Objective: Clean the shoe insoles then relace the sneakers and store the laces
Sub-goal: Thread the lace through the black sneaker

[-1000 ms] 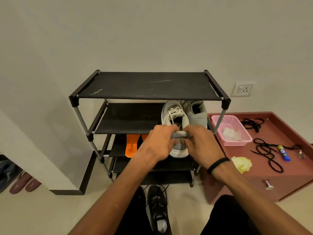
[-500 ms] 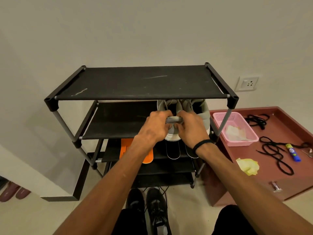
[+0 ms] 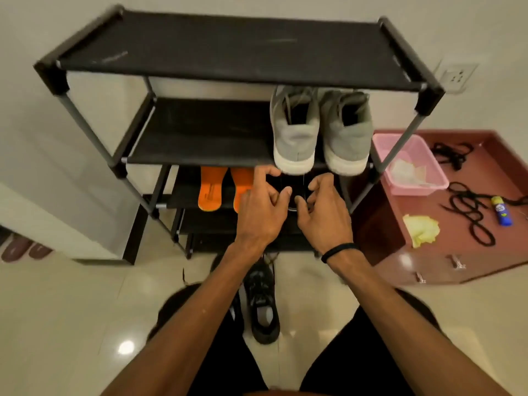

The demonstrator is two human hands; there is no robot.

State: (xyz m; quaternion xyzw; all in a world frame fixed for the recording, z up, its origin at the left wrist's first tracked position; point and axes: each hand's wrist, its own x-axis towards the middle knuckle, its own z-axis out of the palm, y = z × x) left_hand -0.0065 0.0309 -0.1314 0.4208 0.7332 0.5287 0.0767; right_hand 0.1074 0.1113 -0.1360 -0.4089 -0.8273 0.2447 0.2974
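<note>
Now off the pair of grey fabric sneakers (image 3: 321, 130), both empty: left hand (image 3: 261, 207) and right hand (image 3: 321, 212), fingers loosely spread. Just beyond the fingertips, heels overhanging the black fabric shelf (image 3: 200, 132); liable to tip off if knocked. Farther right, loose black laces (image 3: 468, 212) unstored.

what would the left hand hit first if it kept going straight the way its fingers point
Most likely the heel of the left-side grey sneaker, which overhangs the shelf edge just beyond the left hand. Depth is unclear, so the fingers might pass under the shelf instead.
</note>
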